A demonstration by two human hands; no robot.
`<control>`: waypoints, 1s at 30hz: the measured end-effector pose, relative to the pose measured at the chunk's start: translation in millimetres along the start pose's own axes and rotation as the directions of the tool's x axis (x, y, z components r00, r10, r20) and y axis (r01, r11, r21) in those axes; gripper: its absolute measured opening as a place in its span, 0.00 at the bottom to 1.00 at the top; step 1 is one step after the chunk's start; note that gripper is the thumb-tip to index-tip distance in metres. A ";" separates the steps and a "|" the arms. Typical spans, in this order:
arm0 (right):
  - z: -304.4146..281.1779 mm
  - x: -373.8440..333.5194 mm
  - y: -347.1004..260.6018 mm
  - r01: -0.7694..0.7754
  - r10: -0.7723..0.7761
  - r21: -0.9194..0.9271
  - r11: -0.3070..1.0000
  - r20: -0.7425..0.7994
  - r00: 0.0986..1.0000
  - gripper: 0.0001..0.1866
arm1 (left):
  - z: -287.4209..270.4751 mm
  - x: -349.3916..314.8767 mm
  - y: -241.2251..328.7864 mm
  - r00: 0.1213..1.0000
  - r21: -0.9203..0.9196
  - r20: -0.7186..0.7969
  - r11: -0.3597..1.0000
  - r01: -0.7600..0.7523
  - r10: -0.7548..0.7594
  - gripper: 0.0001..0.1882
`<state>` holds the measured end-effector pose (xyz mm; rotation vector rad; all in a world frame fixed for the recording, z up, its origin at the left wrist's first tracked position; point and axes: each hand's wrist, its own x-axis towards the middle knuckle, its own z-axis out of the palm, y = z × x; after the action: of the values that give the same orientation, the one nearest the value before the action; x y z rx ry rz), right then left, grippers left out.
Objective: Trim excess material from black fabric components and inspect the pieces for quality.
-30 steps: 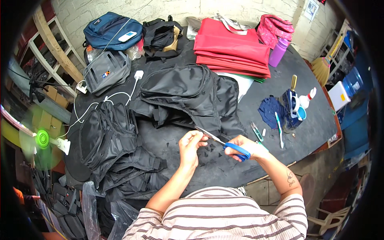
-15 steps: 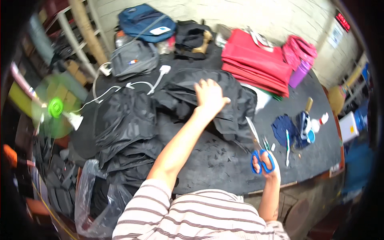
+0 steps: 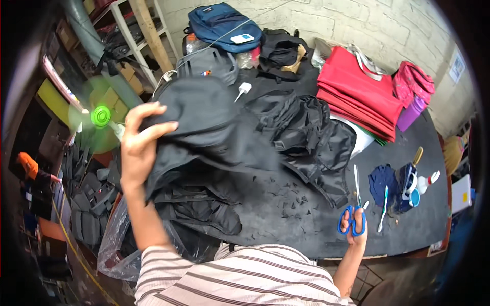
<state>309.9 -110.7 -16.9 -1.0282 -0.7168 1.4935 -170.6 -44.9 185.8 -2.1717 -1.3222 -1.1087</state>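
My left hand [image 3: 137, 153] is raised at the left, gripping a black fabric bag [image 3: 204, 112] by its edge between thumb and fingers. The bag hangs across the left of the table, its right side smeared by motion. Under it lie more black bags [image 3: 204, 217], partly covered. Another crumpled black bag [image 3: 316, 137] with straps rests on the table's middle right. In my right hand [image 3: 357, 237], near the front edge, are blue-handled scissors [image 3: 357, 186], blades pointing away from me and fingers through the loops.
Folded red fabric [image 3: 357, 97] is stacked at the back right beside a purple bottle [image 3: 410, 115]. A blue backpack [image 3: 224, 28] stands against the wall. Dark scraps [image 3: 293, 199] lie scattered on the black table [image 3: 275, 224]. A green fan [image 3: 101, 117] spins at the left, near a clear plastic bag [image 3: 115, 245].
My left hand has moved from the bags at the middle to the left and lifted a black bag. My right hand still holds the scissors. The view has shifted left.
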 end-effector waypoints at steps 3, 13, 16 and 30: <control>16.8 9.3 7.2 -0.001 0.001 -0.034 0.999 0.027 1.000 0.26 | -7.2 -46.4 -41.5 0.899 -0.086 0.382 0.960 0.265 -0.214 0.21; 27.5 9.8 1.2 -0.029 0.040 -0.137 0.990 0.078 0.996 0.23 | 33.5 -12.0 51.4 0.966 0.042 0.130 0.975 0.219 -0.223 0.20; 32.2 3.8 -2.0 0.011 0.000 -0.135 0.991 0.080 0.997 0.24 | 90.9 9.7 91.5 0.811 -0.553 0.009 0.673 0.491 -0.585 0.27; 17.2 -19.7 5.4 0.062 -0.070 -0.056 0.996 -0.144 0.987 0.23 | 192.8 86.8 163.2 0.893 -0.457 -0.449 0.858 -0.234 0.005 0.15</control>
<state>291.9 -129.2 -10.0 -1.1301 -0.6814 1.3336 76.0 49.9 147.0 -2.1031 -0.7332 -1.9167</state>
